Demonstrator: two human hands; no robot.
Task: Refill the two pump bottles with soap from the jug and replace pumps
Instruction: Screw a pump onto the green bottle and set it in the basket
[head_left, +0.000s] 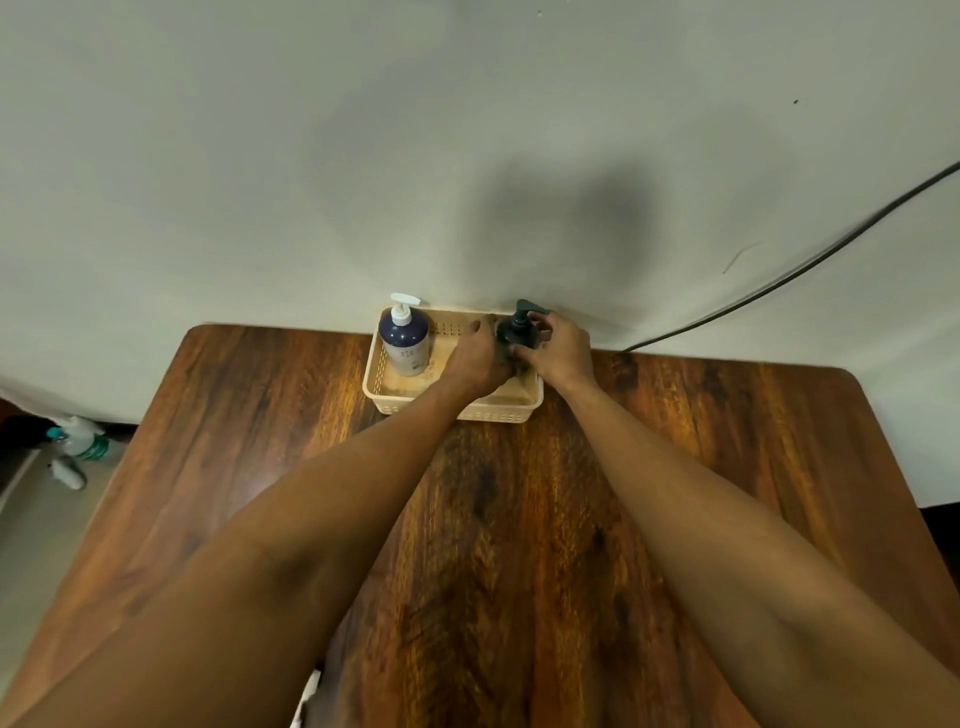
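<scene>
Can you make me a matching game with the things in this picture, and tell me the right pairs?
Things:
1. navy bottle
2. dark bottle
3. basket
4. black cable

Descriptions:
A. runs along the wall on the right
B. cream-coloured, at the table's far edge
C. has a white pump, stands alone on the basket's left side
D. held by both the left hand and the right hand

Pairs: 1-C, 2-D, 3-B, 4-A
</scene>
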